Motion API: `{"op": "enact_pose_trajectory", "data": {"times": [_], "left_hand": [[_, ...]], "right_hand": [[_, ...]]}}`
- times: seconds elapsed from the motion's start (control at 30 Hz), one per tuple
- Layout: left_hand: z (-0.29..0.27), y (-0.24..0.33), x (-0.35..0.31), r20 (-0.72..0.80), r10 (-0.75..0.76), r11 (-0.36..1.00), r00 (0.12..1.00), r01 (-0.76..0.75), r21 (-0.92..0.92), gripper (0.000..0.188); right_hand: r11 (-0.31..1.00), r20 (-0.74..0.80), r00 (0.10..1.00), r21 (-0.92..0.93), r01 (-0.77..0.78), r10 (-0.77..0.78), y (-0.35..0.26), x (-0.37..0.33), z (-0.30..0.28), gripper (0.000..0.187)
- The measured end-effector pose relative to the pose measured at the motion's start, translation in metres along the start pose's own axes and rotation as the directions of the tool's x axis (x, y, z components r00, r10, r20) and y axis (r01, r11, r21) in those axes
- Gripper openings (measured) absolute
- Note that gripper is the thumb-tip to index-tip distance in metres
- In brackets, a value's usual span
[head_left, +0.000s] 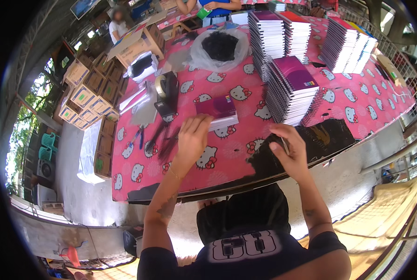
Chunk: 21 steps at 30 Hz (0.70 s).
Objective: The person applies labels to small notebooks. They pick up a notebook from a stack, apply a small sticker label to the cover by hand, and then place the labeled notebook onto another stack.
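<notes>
status of work: one purple notebook [215, 106] lies flat on the counter [222, 176], in front of the person, just left of the near stack [295, 74]. its page edges face the person. no coil can be made out on it, so its binding stage cannot be confirmed.

left hand [194, 133]: at the near left corner of the notebook, fingers bent and close together; contact and grip cannot be told. right hand [290, 148]: wide, thumb and fingers apart, over the counter below the near stack; nothing can be clearly made out in its grasp.

done, as judged: the near stack and the purple back stack [266, 35] show black coils along their edges and appear bound.

left, as judged: the single notebook lies apart from the stacks and appears unfinished. the bag [197, 55] holds a dark mass, possibly spare coils. the pliers [141, 138] lie unheld on the counter.
</notes>
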State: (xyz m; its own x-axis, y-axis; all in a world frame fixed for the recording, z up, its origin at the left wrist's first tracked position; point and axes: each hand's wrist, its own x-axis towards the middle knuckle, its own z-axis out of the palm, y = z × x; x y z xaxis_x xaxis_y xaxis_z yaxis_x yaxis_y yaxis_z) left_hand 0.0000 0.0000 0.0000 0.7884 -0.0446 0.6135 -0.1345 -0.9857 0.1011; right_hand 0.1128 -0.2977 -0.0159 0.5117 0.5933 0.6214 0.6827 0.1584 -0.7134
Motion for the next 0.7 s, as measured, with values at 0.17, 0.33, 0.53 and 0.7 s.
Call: {"op": "enact_pose_trajectory", "data": {"times": [0.17, 0.33, 0.53, 0.7], "left_hand": [[0.01, 0.053, -0.012, 0.159, 0.034, 0.991, 0.987, -0.013, -0.13, 0.028], [0.016, 0.071, -0.042, -0.086, -0.242, 0.961, 0.967, 0.226, -0.16, 0.048], [0.053, 0.066, -0.067, -0.055, -0.423, 0.816, 0.904, 0.354, -0.457, 0.049], [0.034, 0.038, -0.062, -0.131, -0.429, 0.824, 0.894, 0.328, -0.461, 0.044]], "right_hand": [[0.97, -0.01, 0.985, 0.176, -0.166, 0.17, 0.021, -0.002, 0.065, 0.076], [0.829, 0.025, 0.894, 0.362, -0.426, 0.448, 0.036, -0.014, 0.107, 0.062], [0.829, 0.057, 0.919, 0.414, -0.376, 0.389, 0.041, -0.002, 0.111, 0.048], [0.778, 0.137, 0.859, 0.373, -0.505, 0.493, 0.05, -0.007, 0.091, 0.02]]}}
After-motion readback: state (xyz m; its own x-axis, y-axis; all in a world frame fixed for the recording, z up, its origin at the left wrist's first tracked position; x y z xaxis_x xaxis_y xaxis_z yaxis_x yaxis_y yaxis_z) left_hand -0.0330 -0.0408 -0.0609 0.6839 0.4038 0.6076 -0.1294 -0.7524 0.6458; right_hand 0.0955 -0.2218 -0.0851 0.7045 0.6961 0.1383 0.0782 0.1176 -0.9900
